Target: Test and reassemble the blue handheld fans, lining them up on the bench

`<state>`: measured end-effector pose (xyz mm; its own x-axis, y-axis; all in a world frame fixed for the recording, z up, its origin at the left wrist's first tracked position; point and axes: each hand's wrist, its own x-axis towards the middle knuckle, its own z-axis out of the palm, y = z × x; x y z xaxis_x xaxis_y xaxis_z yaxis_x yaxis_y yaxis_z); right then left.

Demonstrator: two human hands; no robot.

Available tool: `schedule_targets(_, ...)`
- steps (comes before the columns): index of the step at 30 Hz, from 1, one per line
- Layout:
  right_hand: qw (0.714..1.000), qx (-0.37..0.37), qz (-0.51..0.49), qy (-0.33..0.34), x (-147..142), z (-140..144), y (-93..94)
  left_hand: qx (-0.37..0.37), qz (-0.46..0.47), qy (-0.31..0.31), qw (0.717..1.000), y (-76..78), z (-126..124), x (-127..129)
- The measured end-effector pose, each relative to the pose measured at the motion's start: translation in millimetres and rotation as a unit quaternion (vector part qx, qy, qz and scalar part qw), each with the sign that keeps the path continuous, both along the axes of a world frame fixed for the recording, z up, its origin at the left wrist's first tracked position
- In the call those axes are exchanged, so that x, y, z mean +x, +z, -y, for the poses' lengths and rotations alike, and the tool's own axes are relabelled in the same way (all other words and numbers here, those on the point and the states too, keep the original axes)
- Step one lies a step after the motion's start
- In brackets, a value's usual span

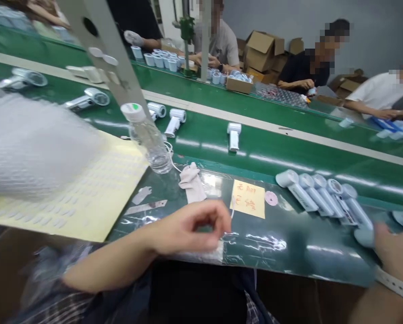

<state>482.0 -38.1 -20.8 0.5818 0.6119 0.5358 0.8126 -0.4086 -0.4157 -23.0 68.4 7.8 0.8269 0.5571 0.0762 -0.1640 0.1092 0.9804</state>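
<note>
The left hand [197, 229] curls into a narrow ring, a white oval label [233, 208] by its fingertips — whether held, I cannot tell. The right hand [395, 247], thumb and fingers apart, reaches a pale-blue handheld device [400, 218], grip unclear — beside a row of handheld fans [323, 195]. Beyond runs a green conveyor belt [275, 144].

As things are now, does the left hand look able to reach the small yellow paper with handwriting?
Probably yes. The left hand is close beside the yellow paper, whose writing is in plain view; only a thin pale piece shows at its left edge, and it hardly seems to block the way.
</note>
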Motion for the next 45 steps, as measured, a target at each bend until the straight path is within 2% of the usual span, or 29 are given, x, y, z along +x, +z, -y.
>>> schedule_targets(1, 0.999, -0.002, -0.028, 0.021, -39.2, -34.3, 0.9, -0.005, -0.014, 0.044, 0.999, -7.6, -8.6, 3.9)
schedule_targets(3, 0.974, -0.080, -0.117, 0.175, -120.4, -110.8, -6.8, -0.022, -0.028, 0.124, 0.992, -23.4, -19.0, 11.8)
schedule_targets(5, 0.943, -0.139, -0.138, 0.270, -192.8, -187.7, -23.7, -0.058, -0.010, 0.167, 0.984, -35.6, -21.5, 17.9)
schedule_targets(6, 0.933, -0.160, -0.140, 0.290, -223.3, -223.2, -32.7, -0.082, 0.008, 0.175, 0.981, -39.3, -20.8, 20.1)
schedule_targets(8, 0.931, -0.183, -0.138, 0.285, -274.1, -284.4, -46.1, -0.137, 0.048, 0.172, 0.974, -42.4, -17.8, 23.0)
schedule_targets(10, 0.933, -0.194, -0.134, 0.271, -318.3, -330.3, -51.1, -0.193, 0.083, 0.168, 0.963, -42.6, -15.5, 24.2)
schedule_targets(13, 0.925, -0.205, -0.133, 0.291, -386.9, -368.1, -52.8, -0.255, 0.138, 0.188, 0.938, -42.8, -14.8, 23.9)
schedule_targets(16, 0.907, -0.215, -0.132, 0.338, -450.7, -376.6, -60.8, -0.312, 0.170, 0.200, 0.913, -43.1, -15.1, 22.2)
schedule_targets(18, 0.901, -0.217, -0.132, 0.352, -475.5, -376.0, -65.2, -0.330, 0.167, 0.192, 0.909, -42.5, -15.2, 21.0)
schedule_targets(20, 0.899, -0.218, -0.137, 0.355, -477.9, -375.2, -61.8, -0.318, 0.169, 0.194, 0.913, -42.0, -16.1, 20.4)
schedule_targets(22, 0.894, -0.221, -0.149, 0.360, -457.8, -371.2, -48.9, -0.310, 0.180, 0.227, 0.905, -42.8, -18.9, 21.0)
schedule_targets(25, 0.882, -0.224, -0.167, 0.379, -401.5, -339.3, -20.2, -0.351, 0.195, 0.331, 0.854, -45.5, -26.9, 25.3)
schedule_targets(27, 0.875, -0.220, -0.169, 0.396, -362.0, -290.9, -4.9, -0.384, 0.206, 0.396, 0.808, -47.4, -33.2, 29.9)
schedule_targets(29, 0.870, -0.209, -0.169, 0.414, -330.8, -225.1, 2.4, -0.397, 0.228, 0.413, 0.787, -50.2, -37.8, 34.7)
schedule_targets(30, 0.857, -0.185, -0.171, 0.450, -319.2, -189.6, 3.2, -0.395, 0.243, 0.401, 0.790, -52.5, -38.9, 36.8)
schedule_targets(32, 0.841, -0.176, -0.148, 0.490, -302.1, -123.2, 0.8, -0.390, 0.261, 0.341, 0.815, -59.4, -37.7, 40.4)
schedule_targets(34, 0.825, -0.181, -0.134, 0.518, -289.2, -73.7, -4.4, -0.390, 0.242, 0.270, 0.846, -68.1, -32.9, 43.3)
schedule_targets(35, 0.813, -0.185, -0.143, 0.533, -283.2, -57.7, -7.8, -0.393, 0.221, 0.238, 0.860, -72.3, -30.0, 44.5)
schedule_targets(36, 0.803, -0.182, -0.169, 0.541, -277.5, -47.6, -12.1, -0.391, 0.202, 0.212, 0.873, -75.8, -27.4, 45.6)
schedule_targets(37, 0.807, -0.173, -0.198, 0.528, -272.4, -43.1, -17.3, -0.382, 0.189, 0.194, 0.884, -78.2, -25.3, 46.4)
schedule_targets(39, 0.849, -0.146, -0.236, 0.450, -266.8, -47.4, -31.0, -0.349, 0.189, 0.175, 0.901, -79.4, -23.6, 47.3)
schedule_targets(41, 0.899, -0.123, -0.227, 0.354, -269.8, -60.9, -46.9, -0.311, 0.196, 0.181, 0.912, -76.2, -24.9, 46.7)
schedule_targets(42, 0.910, -0.120, -0.215, 0.334, -274.1, -67.6, -54.2, -0.294, 0.198, 0.191, 0.915, -73.6, -26.2, 45.5)
schedule_targets(45, 0.898, -0.126, -0.214, 0.363, -288.9, -74.5, -66.5, -0.254, 0.203, 0.221, 0.919, -64.6, -29.8, 38.4)
